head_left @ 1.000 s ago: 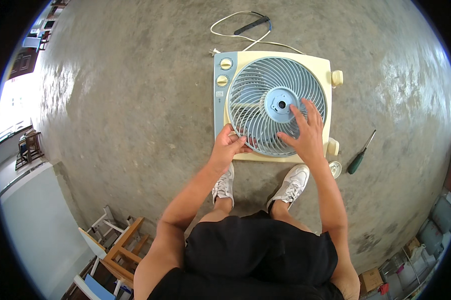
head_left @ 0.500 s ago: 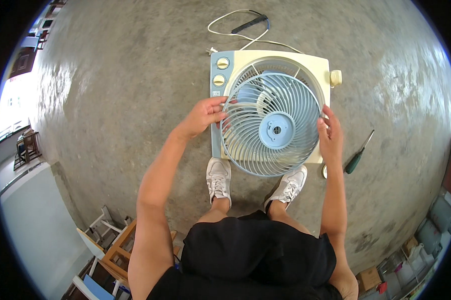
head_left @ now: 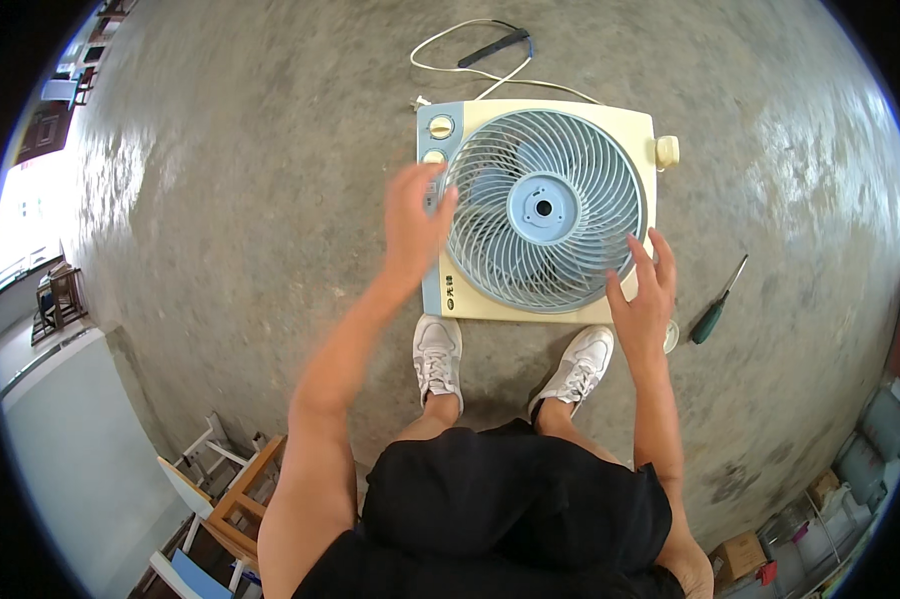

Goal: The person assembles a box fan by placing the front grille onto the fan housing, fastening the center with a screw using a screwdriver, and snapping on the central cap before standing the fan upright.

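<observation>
A cream box fan (head_left: 490,305) with a pale blue side strip lies face up on the floor before my feet. Its round blue-grey spiral grille (head_left: 580,255) rests within the circular front opening, over the blades. My left hand (head_left: 417,225), blurred by motion, hovers over the left strip by the grille's rim, thumb apart from the fingers and nothing visible in it. Over the grille's lower right edge, my right hand (head_left: 644,299) has its fingers spread and holds nothing; whether the fingertips touch is unclear. Two cream knobs (head_left: 441,127) sit on the strip, the lower one partly covered.
A green-handled screwdriver (head_left: 709,321) lies right of the fan. Beside my right wrist is a small round pale part (head_left: 670,336), partly hidden. A white cord (head_left: 440,66) with a black strip (head_left: 494,48) loops beyond the fan. Wooden chairs (head_left: 240,499) stand at lower left.
The grille has moved up and slightly left from a tilted, overhanging position into the fan's round opening. Both hands have let go of its rim; my left hand has shifted right and up.
</observation>
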Available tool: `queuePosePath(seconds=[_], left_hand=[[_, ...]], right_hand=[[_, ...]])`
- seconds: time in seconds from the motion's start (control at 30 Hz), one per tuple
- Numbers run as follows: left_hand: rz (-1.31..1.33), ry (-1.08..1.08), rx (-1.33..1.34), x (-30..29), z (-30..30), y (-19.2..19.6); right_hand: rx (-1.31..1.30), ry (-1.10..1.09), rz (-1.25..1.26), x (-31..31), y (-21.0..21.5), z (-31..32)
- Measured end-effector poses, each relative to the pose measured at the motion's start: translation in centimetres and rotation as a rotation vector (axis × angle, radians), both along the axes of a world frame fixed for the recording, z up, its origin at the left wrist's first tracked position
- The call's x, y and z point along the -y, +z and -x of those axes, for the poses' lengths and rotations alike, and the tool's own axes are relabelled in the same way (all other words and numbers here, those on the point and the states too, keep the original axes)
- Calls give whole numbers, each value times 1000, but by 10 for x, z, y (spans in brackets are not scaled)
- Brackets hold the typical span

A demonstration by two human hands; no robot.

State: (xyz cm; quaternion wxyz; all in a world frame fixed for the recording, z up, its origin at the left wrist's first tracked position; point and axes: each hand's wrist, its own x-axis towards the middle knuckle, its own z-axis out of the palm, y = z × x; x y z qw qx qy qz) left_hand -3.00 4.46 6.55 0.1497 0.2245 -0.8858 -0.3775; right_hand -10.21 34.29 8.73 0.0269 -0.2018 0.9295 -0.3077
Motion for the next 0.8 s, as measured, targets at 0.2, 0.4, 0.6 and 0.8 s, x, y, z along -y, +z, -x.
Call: queuePosePath(seconds=[0.2, 0.4, 0.6, 0.8], left_hand=[[215, -147, 141, -68, -50, -4], [220, -90, 157, -83, -46, -18], [72, -334, 86, -110, -54, -5], [146, -319, 131, -108, -45, -5]], right_hand=[[-73, 312, -59, 35, 9, 29], [-44, 117, -57, 36, -30, 45], [50, 87, 68, 25, -36, 44], [-116, 122, 55, 32, -35, 40]])
